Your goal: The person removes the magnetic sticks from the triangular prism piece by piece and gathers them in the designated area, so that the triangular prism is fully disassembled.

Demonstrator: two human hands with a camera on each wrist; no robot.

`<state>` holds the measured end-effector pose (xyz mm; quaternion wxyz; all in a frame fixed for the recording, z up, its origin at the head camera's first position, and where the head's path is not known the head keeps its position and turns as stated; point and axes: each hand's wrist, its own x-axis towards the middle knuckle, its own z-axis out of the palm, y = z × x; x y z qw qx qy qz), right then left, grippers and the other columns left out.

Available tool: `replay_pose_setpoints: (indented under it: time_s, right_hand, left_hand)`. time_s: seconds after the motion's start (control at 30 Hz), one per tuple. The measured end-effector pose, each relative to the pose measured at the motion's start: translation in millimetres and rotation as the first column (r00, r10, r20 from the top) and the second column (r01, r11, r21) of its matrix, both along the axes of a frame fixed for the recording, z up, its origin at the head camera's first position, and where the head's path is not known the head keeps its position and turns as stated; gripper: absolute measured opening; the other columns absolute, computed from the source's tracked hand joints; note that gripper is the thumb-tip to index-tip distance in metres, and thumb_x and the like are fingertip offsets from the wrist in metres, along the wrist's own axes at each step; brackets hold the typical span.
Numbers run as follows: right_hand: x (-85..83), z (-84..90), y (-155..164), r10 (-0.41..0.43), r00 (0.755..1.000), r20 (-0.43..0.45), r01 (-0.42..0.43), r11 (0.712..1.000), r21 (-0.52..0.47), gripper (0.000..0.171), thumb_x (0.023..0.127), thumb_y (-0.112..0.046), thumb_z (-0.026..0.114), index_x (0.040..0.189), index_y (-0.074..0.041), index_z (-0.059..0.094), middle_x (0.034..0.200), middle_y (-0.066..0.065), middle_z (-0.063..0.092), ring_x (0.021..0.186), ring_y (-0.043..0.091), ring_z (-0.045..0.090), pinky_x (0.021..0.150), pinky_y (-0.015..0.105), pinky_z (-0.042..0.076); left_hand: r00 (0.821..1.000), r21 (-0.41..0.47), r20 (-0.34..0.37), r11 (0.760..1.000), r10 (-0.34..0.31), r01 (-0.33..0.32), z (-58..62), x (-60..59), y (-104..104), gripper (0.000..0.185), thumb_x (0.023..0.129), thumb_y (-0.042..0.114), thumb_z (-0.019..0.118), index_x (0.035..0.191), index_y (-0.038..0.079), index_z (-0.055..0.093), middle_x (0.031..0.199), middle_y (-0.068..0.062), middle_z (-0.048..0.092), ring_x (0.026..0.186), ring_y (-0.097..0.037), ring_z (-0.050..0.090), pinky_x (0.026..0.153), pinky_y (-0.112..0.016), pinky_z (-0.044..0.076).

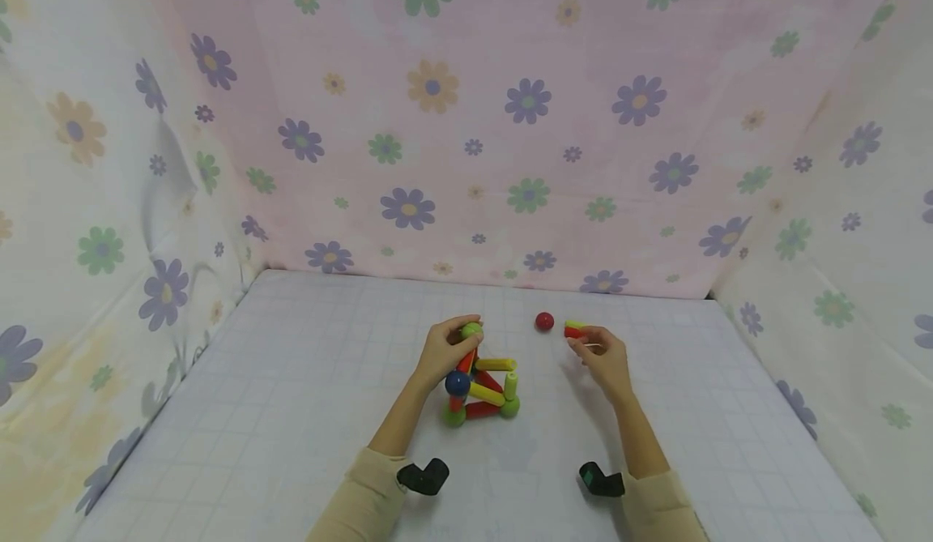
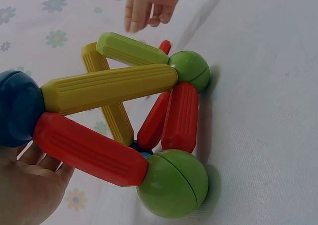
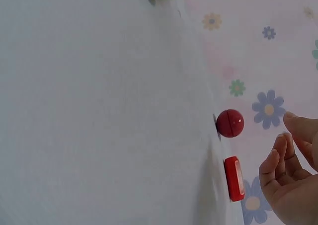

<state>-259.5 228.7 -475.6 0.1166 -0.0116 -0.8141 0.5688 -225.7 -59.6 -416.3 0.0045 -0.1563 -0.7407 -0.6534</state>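
From the head view: pale checked cloth (image 1: 306, 412) over the table, flowered pink and white sheets (image 1: 510, 121) hung as walls on three sides. Near the middle, a frame of red and yellow rods with green and blue balls (image 1: 483, 386). Left hand (image 1: 446, 349) curled over the frame's top, fingers round the green ball (image 1: 471, 330) at the apex, palm beside the blue ball (image 1: 457, 382). Right hand (image 1: 607, 357) well apart from the frame, fingers loosely bent, touching or just beside a short red-and-yellow rod (image 1: 576, 330); cannot tell whether pinched. Red ball (image 1: 544, 321) loose on the cloth, between frame and rod.

From the left wrist view: same frame up close, yellow rods (image 2: 112, 86) crossing over red rods (image 2: 89, 150), two green balls (image 2: 174, 183) down on the cloth. Left palm (image 2: 27, 185) open under the blue ball (image 2: 17, 108) and the nearest red rod, touching both. Right hand's fingers (image 2: 144, 6) blurred at the far edge.

From the right wrist view: white cloth, flowered sheet behind. Red ball (image 3: 230, 123) and red rod (image 3: 234, 178) lying side by side, apart. Right hand's fingers (image 3: 278, 170) relaxed and part bent, close to the rod, clear of it, holding nothing.
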Motion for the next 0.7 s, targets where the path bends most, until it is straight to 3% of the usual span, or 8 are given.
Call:
replay_pose_setpoints:
  time_s: [0.13,0.3,0.53,0.7]
  right_hand:
    - [6.3,6.1,-12,0.049,0.999,-0.015,-0.050,0.996,-0.072,0.033,0.086,-0.008,0.068,0.110,0.011,0.057,0.086,0.006,0.062,0.068,0.003,0.057,0.060,0.018,0.048]
    - [13.9,9.3,-28,0.115,0.991,-0.061,-0.123,0.981,-0.152,0.033,0.084,-0.002,0.067,0.110,0.014,0.056,0.080,0.004,0.062,0.064,0.005,0.056,0.058,0.018,0.048]
    - [26.7,16.0,-51,0.231,0.970,-0.074,-0.239,0.965,-0.111,0.028,0.085,-0.007,0.068,0.107,0.007,0.060,0.084,0.007,0.064,0.069,0.017,0.059,0.060,0.021,0.050]
    - [34.5,20.2,-64,0.308,0.949,-0.067,-0.313,0.946,-0.088,0.028,0.086,-0.009,0.068,0.109,0.004,0.061,0.094,0.016,0.064,0.075,0.012,0.060,0.063,0.023,0.051]
  left_hand:
    - [1.000,0.010,0.000,1.000,-0.006,0.006,0.9,0.5,0,0.035,0.089,-0.001,0.057,0.122,-0.010,0.056,0.117,-0.027,0.060,0.094,-0.030,0.061,0.077,-0.023,0.050]
    - [1.000,0.003,-0.003,1.000,-0.009,0.009,1.9,1.1,0,0.035,0.089,-0.001,0.057,0.123,-0.010,0.055,0.118,-0.028,0.059,0.098,-0.034,0.061,0.082,-0.028,0.051]
    - [1.000,-0.007,0.008,1.000,-0.001,0.001,1.8,0.5,0,0.035,0.089,0.001,0.057,0.123,-0.009,0.055,0.118,-0.026,0.060,0.099,-0.033,0.061,0.085,-0.032,0.051]
    - [1.000,-0.007,0.005,1.000,0.001,-0.001,2.2,0.4,0,0.035,0.089,0.000,0.057,0.123,-0.009,0.055,0.117,-0.025,0.060,0.099,-0.033,0.061,0.085,-0.033,0.051]
